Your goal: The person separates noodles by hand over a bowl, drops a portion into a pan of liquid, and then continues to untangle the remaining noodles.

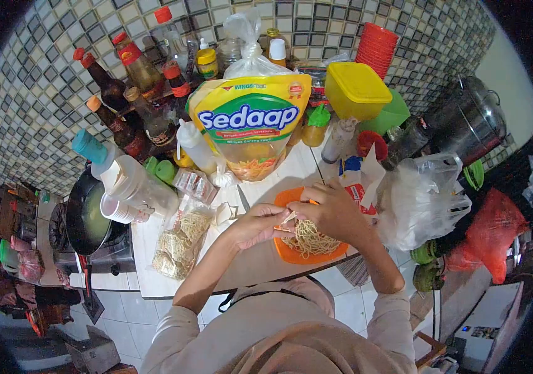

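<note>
Both hands meet over an orange bowl [283, 248] near the front edge of the table. My left hand [259, 225] is closed, its fingertips pinching a small pale packet [289, 219]. My right hand [328, 210] is closed as well, its fingers bent at the same packet; its fingertips are partly hidden. Pale noodles [311, 242] lie in the bowl below my right hand. To the left, a clear bag of dry noodles [182, 244] rests on the table. A red and white packet [358, 194] lies behind my right wrist.
A large Sedaap pouch [251, 128] stands behind the bowl, with sauce bottles [142, 71] to its left. White plastic bags [425, 202] sit on the right, beneath a yellow container [356, 90]. At left are stacked cups [130, 199] and a black pan [90, 215] on a stove.
</note>
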`<state>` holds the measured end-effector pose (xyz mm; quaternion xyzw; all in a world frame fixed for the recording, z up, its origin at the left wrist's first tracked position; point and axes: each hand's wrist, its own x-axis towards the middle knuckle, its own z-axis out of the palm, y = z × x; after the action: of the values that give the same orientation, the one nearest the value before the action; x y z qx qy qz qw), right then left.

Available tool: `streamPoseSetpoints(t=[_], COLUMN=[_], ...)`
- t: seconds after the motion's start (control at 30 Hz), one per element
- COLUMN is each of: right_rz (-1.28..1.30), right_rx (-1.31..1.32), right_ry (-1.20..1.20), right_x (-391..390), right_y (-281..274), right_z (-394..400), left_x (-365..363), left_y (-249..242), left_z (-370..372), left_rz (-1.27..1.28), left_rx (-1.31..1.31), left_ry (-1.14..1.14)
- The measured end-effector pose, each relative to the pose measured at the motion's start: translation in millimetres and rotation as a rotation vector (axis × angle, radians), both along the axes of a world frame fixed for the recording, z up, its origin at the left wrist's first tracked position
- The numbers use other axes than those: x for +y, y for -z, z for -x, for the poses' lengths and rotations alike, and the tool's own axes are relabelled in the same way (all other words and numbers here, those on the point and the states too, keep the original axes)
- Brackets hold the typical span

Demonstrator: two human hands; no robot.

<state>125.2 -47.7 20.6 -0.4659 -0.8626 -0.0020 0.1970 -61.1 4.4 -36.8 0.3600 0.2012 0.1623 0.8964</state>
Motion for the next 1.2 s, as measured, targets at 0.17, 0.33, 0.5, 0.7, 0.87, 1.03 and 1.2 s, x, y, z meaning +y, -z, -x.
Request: streamPoseSetpoints(t=[0.17, 0.33, 0.5, 0.7, 0.87, 1.03, 1.2], right_rz=[0.036, 0.07, 0.045, 0.101, 0.191, 0.146, 0.157], right_rx=[-0.026, -0.081, -0.08, -0.057, -0.017, -0.042, -0.075], right_ry=[-0.045, -0.062, -0.057, -0.082, -0.091, -0.105, -0.078], right_x=[-1.8, -6.3, -7.1, -5.8, -3.3, -1.0, -0.5], right_y=[2.7, 1.3, 2.7, -2.3, -1.3, 1.5, 2.1], right_z=[-0.6, 1.2, 3.3, 0.5, -3.0, -6.0, -5.6], left_x=[1.1, 2.4, -1.1, -1.2, -2.2, -5.0, -7.6], left_y=[2.3, 4.8, -5.7, -9.3, -6.7, -5.4, 4.3], left_z=[3.1, 7.0, 4.0, 2.7, 2.0, 0.2, -2.4], left_rz=[-0.005, -0.082, -0.179, -0.397, -0.399, -0.444, -0.601], left_rx=[0.003, 0.13, 0.217, 0.241, 0.23, 0.197, 0.256], left_ry=[0.082, 0.177, 0.174, 0.196, 0.163, 0.108, 0.005])
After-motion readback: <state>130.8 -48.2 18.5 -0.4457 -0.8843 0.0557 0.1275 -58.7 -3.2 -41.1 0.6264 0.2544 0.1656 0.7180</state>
